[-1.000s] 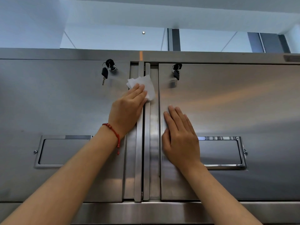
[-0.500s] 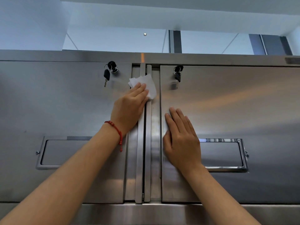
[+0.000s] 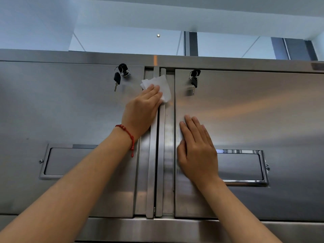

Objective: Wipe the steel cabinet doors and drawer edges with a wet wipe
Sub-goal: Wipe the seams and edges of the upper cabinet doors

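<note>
from the head view, the left hand [image 3: 142, 111] presses a white wipe [image 3: 160, 86] with straight fingers against the upright strips between two steel doors, while the right hand [image 3: 197, 151] lies flat, fingers straight, holding nothing, on the right door [image 3: 254, 111].

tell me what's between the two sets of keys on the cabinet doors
In the head view, between the left keys and right keys lie the wipe and the vertical door handles.
</note>
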The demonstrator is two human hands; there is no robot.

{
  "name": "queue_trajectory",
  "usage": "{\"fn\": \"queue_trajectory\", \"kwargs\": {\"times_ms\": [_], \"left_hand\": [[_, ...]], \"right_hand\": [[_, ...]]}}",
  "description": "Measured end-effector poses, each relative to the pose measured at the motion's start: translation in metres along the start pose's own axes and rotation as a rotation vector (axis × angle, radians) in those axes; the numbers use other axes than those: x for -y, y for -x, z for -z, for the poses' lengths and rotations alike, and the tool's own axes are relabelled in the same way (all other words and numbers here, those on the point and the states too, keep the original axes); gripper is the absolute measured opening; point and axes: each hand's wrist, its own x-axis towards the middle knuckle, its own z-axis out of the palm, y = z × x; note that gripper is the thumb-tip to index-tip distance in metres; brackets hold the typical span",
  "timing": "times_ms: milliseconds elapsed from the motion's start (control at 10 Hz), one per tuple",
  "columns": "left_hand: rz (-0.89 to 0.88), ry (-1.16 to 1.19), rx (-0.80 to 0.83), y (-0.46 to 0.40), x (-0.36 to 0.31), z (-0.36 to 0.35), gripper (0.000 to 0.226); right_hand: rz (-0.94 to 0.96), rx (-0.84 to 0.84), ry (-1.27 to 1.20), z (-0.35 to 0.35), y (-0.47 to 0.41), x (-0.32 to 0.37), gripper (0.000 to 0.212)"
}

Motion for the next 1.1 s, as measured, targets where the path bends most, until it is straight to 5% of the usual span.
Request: {"fn": "queue_trajectory", "kwargs": {"times_ms": [1100], "left_hand": [[0.082, 0.021, -0.013, -0.018, 0.002, -0.008, 0.027]], "right_hand": [[0.002, -0.002, 0.008, 0.000, 0.000, 0.000, 0.048]]}}
